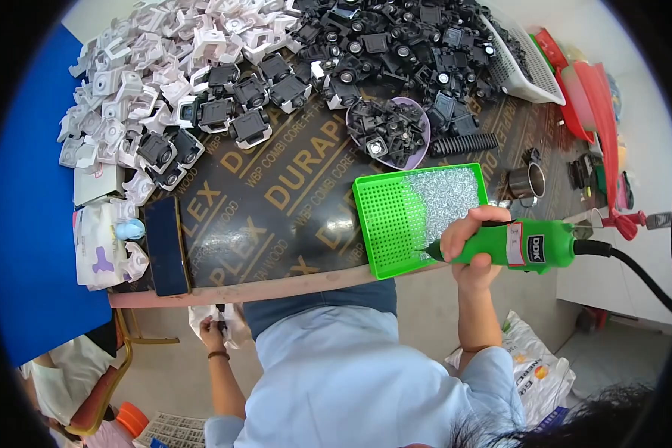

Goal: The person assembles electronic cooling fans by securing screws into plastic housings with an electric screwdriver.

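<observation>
My right hand (470, 243) is wrapped round a green electric screwdriver (552, 245), which lies level with its black cord running off to the right. Its dark tip points left, over the perforated green tray (384, 224) at the table's front edge. Small silver screws (448, 194) are heaped in the tray's right part. Below the table edge on the left, my left hand (212, 330) is closed at a white bag (237, 328). Something small and dark shows by its fingers, too small to name.
White plastic housings (127, 82) and black parts (396, 45) are piled along the back. A purple bowl (425, 142) of small black parts stands behind the tray, near a metal cup (528, 181). A phone (170, 246) lies at left. Another person (75, 373) sits at lower left.
</observation>
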`<action>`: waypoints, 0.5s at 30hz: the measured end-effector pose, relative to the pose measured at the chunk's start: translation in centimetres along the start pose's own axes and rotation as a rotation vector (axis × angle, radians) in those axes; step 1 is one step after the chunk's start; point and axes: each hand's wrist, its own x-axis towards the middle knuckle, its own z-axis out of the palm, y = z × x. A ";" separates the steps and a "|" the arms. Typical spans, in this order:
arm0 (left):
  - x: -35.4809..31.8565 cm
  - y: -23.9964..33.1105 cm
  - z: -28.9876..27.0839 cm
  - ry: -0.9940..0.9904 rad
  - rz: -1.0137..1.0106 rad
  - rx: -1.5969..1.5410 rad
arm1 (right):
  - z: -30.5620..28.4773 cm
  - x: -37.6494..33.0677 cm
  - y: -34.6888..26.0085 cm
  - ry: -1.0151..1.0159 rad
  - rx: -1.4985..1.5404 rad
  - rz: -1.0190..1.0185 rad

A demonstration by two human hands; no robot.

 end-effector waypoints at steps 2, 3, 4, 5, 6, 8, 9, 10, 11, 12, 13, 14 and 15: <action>1.5 0.0 2.4 0.021 -0.079 0.142 | -0.1 -0.4 0.0 0.005 -0.027 -0.003; 1.2 1.5 4.0 0.006 -0.186 0.092 | -0.2 -0.9 -0.1 0.032 -0.003 0.003; 2.1 1.0 3.1 0.048 -0.078 0.160 | 0.0 -0.9 -0.1 0.045 0.061 0.014; 3.9 -0.2 2.1 0.088 0.027 0.229 | 0.2 -0.8 0.0 0.042 0.072 0.017; 4.9 -0.4 2.0 0.097 -0.013 0.227 | 0.3 -0.9 0.1 0.055 0.055 0.001; 6.3 -1.0 1.3 0.095 0.024 0.205 | 0.4 -1.1 0.2 0.066 0.048 -0.008; 6.7 -1.2 0.9 0.088 0.065 0.180 | 0.4 -1.1 0.1 0.087 0.065 0.005; 6.6 -1.1 1.5 0.095 0.004 0.113 | 0.3 -1.2 0.0 0.113 0.070 0.015; 6.2 -1.1 1.9 0.089 0.003 0.117 | 0.3 -1.2 0.0 0.118 0.065 0.017; 5.8 -1.0 2.3 0.072 0.013 0.070 | 0.2 -1.2 0.1 0.106 0.052 0.002; 5.4 -0.9 2.2 0.060 0.023 0.026 | 0.2 -1.1 0.2 0.095 0.044 -0.012; 4.8 -0.9 2.7 0.003 0.074 -0.029 | 0.1 -1.1 0.2 0.099 0.042 -0.009; 4.2 -0.8 3.1 -0.002 0.073 -0.025 | 0.1 -1.2 0.2 0.087 0.035 -0.018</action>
